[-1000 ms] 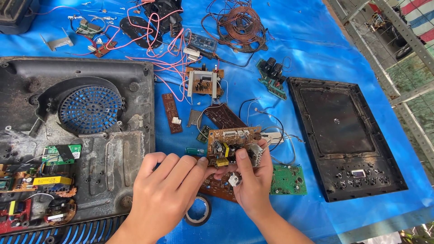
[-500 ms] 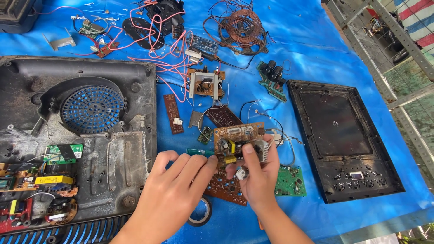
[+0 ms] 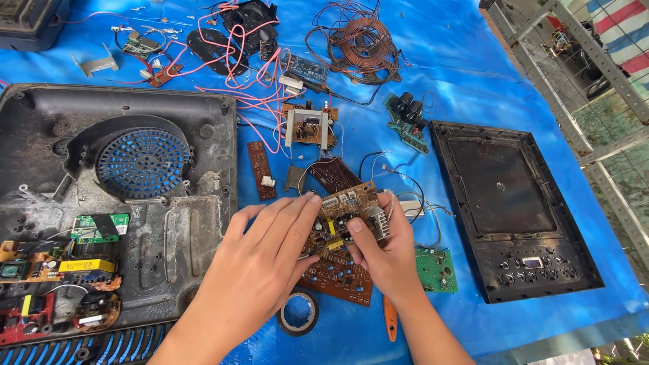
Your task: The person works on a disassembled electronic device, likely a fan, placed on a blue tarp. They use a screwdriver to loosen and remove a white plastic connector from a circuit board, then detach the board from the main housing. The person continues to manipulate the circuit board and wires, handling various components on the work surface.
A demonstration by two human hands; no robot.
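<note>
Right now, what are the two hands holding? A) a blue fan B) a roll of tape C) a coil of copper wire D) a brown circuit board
D: both the left hand and the right hand grip the brown circuit board; the roll of tape lies on the blue tarp, untouched.

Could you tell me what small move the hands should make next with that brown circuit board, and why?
Probably tilt the brown circuit board toward the camera. Both the left hand and the right hand grip it above the blue tarp, and their fingers cover part of its components.
</note>
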